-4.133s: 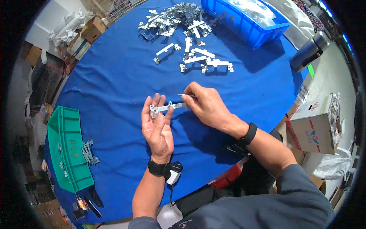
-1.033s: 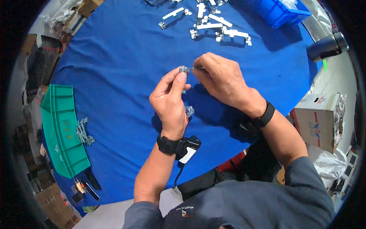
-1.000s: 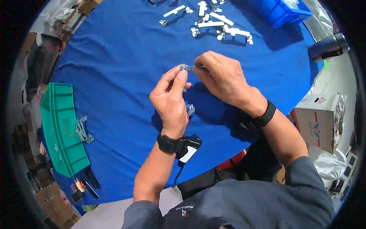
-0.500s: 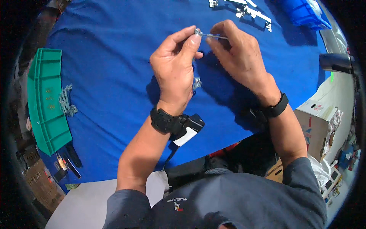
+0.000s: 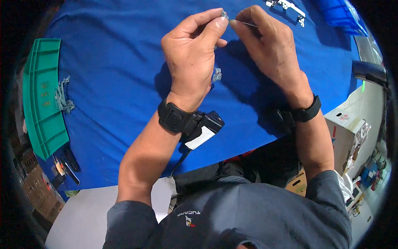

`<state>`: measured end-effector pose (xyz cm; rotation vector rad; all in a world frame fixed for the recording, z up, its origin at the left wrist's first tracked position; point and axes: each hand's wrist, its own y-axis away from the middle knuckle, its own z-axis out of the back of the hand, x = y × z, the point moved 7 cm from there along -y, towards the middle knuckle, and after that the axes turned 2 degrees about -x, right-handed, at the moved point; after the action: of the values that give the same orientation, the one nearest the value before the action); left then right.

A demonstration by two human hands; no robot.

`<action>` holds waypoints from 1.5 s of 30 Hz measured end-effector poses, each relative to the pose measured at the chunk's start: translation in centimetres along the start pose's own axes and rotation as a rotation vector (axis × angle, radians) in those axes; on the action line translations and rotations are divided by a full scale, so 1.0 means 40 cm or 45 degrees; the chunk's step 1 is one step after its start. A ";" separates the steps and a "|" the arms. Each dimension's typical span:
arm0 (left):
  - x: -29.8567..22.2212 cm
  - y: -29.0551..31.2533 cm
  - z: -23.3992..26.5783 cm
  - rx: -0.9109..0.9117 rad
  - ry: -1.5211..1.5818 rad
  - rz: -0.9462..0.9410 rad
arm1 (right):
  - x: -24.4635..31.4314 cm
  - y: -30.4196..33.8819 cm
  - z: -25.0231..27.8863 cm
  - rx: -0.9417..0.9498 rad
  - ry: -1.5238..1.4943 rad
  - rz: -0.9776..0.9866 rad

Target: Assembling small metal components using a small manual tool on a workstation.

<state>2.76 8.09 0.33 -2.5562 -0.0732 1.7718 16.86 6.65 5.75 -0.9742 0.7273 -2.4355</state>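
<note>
Metal bracket [image 5: 217, 74]: far centre, over blue cloth [image 5: 116, 83], mostly hidden, pinched in left hand [image 5: 191, 56]. Right hand [image 5: 273, 50] grips thin metal rod [image 5: 249, 24], tip at bracket's far end; contact unclear. Left: green tray [image 5: 47, 118], metal parts [image 5: 62, 97] beside it. Far right: blue bin [image 5: 338, 16].

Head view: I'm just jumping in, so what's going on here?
A person works over a blue cloth. The left hand pinches a small metal part between thumb and forefinger; the right hand holds a thin rod, its tip right at that part. Whether it is seated is too small to tell. More metal pieces lie beside the green tray at left.
</note>
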 end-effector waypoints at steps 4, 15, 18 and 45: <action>0.006 -0.001 0.002 -0.033 -0.013 0.038 | -0.011 0.007 -0.009 0.108 0.162 -0.074; 0.000 0.001 -0.004 -0.116 -0.078 0.171 | -0.006 -0.007 -0.002 0.127 0.093 -0.251; 0.000 0.002 0.000 -0.117 -0.087 0.182 | -0.014 -0.011 -0.002 0.255 0.131 -0.400; -0.007 0.003 0.000 -0.129 -0.146 0.146 | -0.023 -0.006 0.004 0.233 0.077 -0.404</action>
<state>2.67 7.96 0.60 -2.5728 -0.0203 2.0055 17.52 7.31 5.54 -1.0101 0.3812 -2.7559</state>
